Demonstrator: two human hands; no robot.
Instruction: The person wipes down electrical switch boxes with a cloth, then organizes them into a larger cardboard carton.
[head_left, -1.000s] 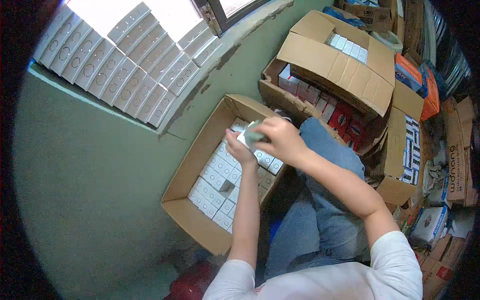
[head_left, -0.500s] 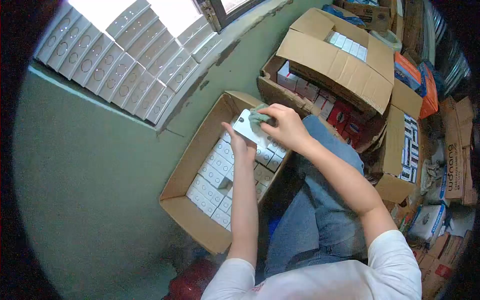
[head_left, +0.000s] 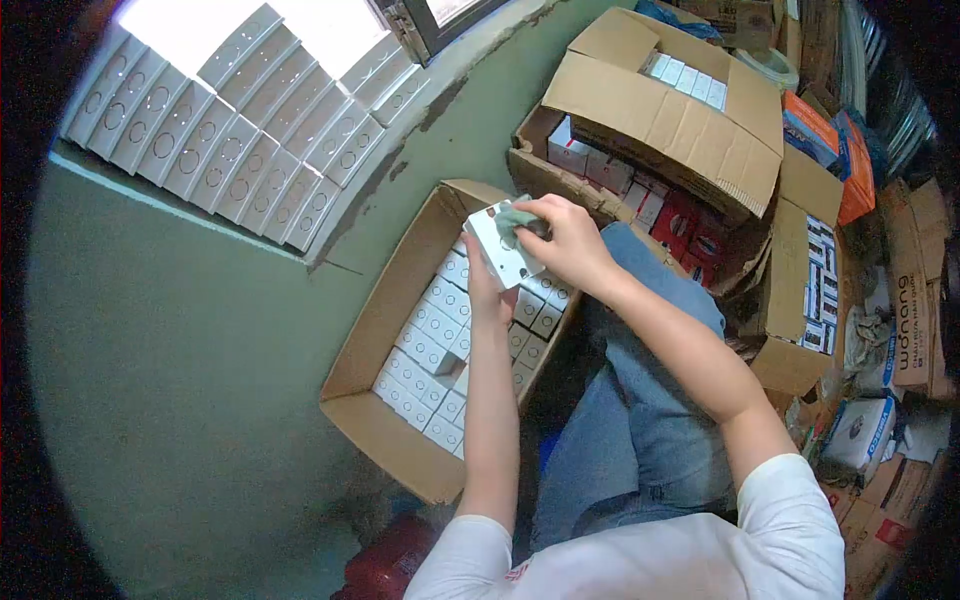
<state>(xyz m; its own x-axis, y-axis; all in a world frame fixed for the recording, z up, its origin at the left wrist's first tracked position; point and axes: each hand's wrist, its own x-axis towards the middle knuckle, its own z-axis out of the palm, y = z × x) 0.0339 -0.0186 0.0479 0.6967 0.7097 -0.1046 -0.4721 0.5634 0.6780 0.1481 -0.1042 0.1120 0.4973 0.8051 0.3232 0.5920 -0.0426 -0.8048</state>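
My left hand [head_left: 486,288] is closed around a white electrical back box [head_left: 490,248], which is tilted over the cardboard carton [head_left: 372,300]. In my right hand [head_left: 572,243] is a bunched green cloth [head_left: 511,216], pressed on the upper part of that box. Dark holes show in the box's pale face. Below my hands, the carton contains rows of white boxes [head_left: 418,345] with round knockout marks. One slot among those rows dips lower than its neighbours.
Several similar boxes [head_left: 215,150] line the windowsill at upper left. An open carton [head_left: 665,100] stands at upper right, above red and white packs [head_left: 680,230]. Another carton [head_left: 790,365] of small packs is at right. A red object [head_left: 395,560] lies at the bottom.
The box in my left hand has turned, so its holed face shows more. The cloth in my right hand has shifted slightly over it. The head view has moved a little.
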